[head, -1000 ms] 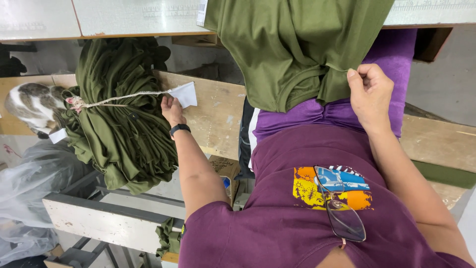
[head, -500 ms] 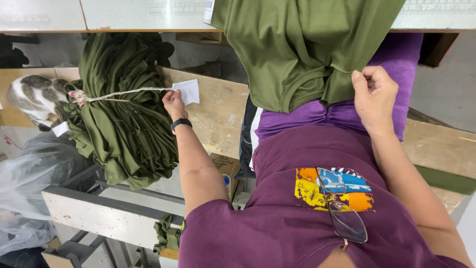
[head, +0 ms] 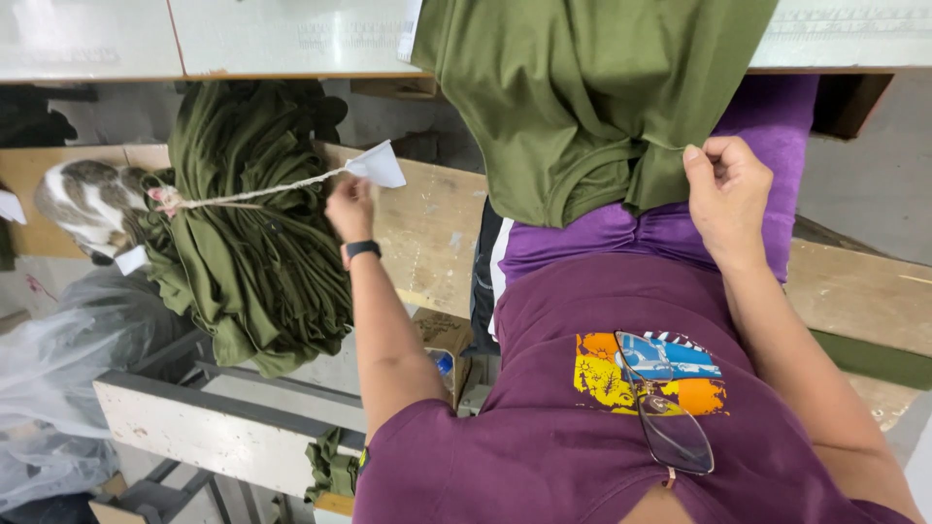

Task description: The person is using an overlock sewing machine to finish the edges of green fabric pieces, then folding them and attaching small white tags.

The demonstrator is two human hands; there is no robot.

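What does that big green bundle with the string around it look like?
The bundle of olive-green garments is a thick stack of soft knit pieces, folded and draped over the wooden bench, ends hanging down. A pale twisted string is tied round it, knotted on its left. The left hand pulls the string taut beside a white paper tag. A cat lies against it.

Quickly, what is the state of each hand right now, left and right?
Left hand: closed, pulling the string with a white paper tag, tied around the bundle of olive green garments.
Right hand: closed, gripping the olive green garment.
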